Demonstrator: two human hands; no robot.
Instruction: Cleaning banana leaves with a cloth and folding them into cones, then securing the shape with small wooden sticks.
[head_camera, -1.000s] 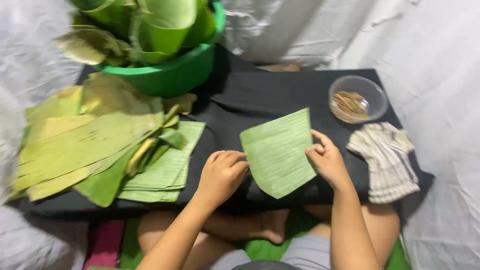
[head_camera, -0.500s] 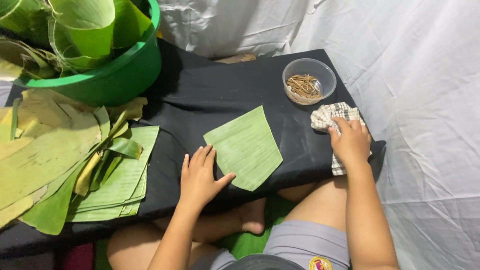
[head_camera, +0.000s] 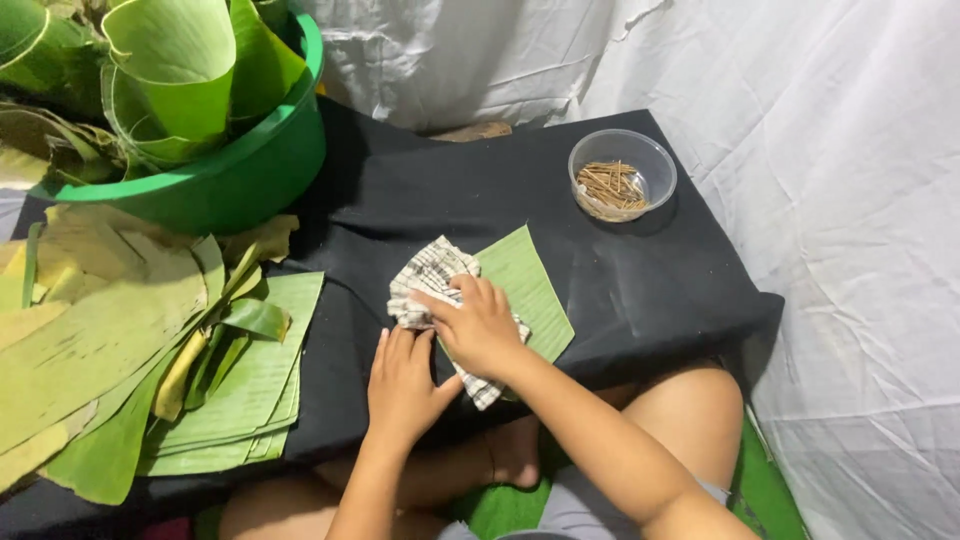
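The leaf (head_camera: 528, 290), a cut green piece near the table's (head_camera: 640, 290) front edge, is largely hidden under the checked cloth (head_camera: 432, 275) and both hands. Right hand (head_camera: 482, 327) presses the cloth down, fingers curled onto it. Left hand (head_camera: 403, 383) lies flat, fingers together, just beside it.

The right hand (head_camera: 480, 325) is pressing a checked cloth (head_camera: 432, 278) onto a cut green leaf piece (head_camera: 530, 285) lying on the black-covered bench (head_camera: 640, 270). The left hand (head_camera: 403, 385) is lying flat just beside it. A stack of leaf pieces (head_camera: 255, 385) is sitting to the left, a green basin (head_camera: 240, 175) of rolled leaves behind, and a clear bowl (head_camera: 622, 175) of thin sticks farther back.
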